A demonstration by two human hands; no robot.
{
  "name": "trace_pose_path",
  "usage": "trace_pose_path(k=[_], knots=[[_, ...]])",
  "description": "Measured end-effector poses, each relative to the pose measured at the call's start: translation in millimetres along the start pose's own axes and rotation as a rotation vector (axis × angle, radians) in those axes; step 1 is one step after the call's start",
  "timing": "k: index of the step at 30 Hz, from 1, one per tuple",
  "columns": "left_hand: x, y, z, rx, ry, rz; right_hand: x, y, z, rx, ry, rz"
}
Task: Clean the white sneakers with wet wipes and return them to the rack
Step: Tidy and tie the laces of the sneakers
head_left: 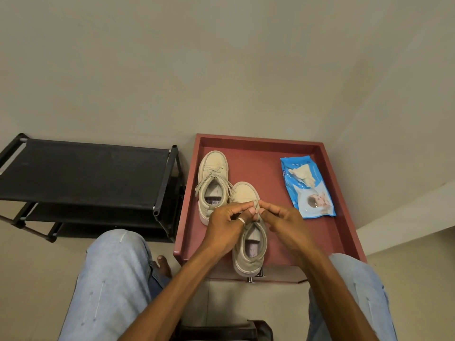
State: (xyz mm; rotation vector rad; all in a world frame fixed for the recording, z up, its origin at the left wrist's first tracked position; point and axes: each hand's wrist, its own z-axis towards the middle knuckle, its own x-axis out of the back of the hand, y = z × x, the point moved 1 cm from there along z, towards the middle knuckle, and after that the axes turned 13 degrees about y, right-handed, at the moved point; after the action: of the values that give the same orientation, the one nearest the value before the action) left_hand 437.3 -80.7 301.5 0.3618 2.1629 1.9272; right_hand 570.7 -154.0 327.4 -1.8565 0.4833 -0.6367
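Observation:
Two off-white sneakers rest on a low red table (330,232). The far sneaker (213,168) lies at the table's left side, toe pointing away. The near sneaker (249,247) sits closer to me, its heel at the front edge. My left hand (227,226) and my right hand (283,221) meet over its tongue, fingertips pinching its laces. A blue pack of wet wipes (307,190) lies on the table's right, with a crumpled wipe (303,174) sticking out of its top.
A black shoe rack (81,173) with fabric shelves stands on the floor left of the table. My knees in light jeans flank the view, and a bare foot (164,265) shows by the table's front left corner. Pale walls stand behind.

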Motion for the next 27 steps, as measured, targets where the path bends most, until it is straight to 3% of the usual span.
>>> trace_pose_path(k=[11,17,21,27], knots=[[2.0,-0.3,3.6,0.012,0.012,0.006,0.1,3.8,0.4,-0.001,-0.076,-0.022],[-0.3,-2.6,0.1,-0.012,-0.051,0.072,0.6,0.7,1.6,-0.007,-0.017,-0.026],[1.3,-1.5,2.7,0.087,-0.042,-0.028,0.4,2.8,1.7,-0.081,0.025,0.021],[2.4,-2.7,2.4,0.076,-0.065,0.026,0.6,-0.4,-0.6,-0.104,-0.076,0.041]])
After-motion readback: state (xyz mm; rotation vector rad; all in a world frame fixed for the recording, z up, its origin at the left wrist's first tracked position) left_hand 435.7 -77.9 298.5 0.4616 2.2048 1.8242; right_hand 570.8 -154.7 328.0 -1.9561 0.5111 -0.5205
